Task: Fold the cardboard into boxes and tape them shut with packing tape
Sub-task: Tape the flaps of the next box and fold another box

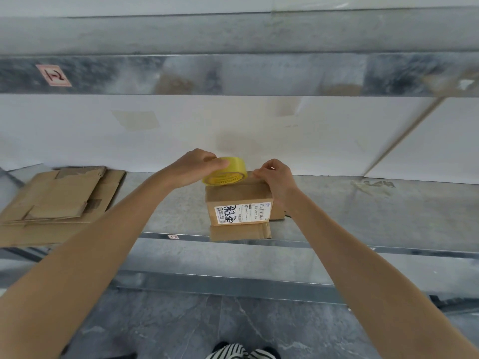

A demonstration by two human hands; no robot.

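**Now: tape roll held at the far top edge of a small box**

Seen from the head camera, a small cardboard box (238,198) is set upright on a metal shelf (363,211), close to the near edge and about mid-scene. A white shipping label (242,213) with a barcode and black handwriting is carried on its near face, and a loose flap (239,232) is folded out below it over the shelf edge.

A yellow tape roll (228,174) is gripped from above by the left hand (197,164), with the fingers curled round its rim. The roll is tilted and rests on the far left part of the box top.

The right hand (276,177) is laid over the right side of the box top, its fingers curled. Thumb and forefinger are brought together at the far edge, just beside the roll. Whether a tape end is pinched between them cannot be told.

Flattened cardboard (57,198) is stacked on the same shelf at the far left, well apart from the box. Behind the shelf a white wall (103,125) is seen. Above it an upper shelf beam (233,73) is marked at its left with a red-bordered tag (53,75). A grey stone floor (181,320) is visible below.
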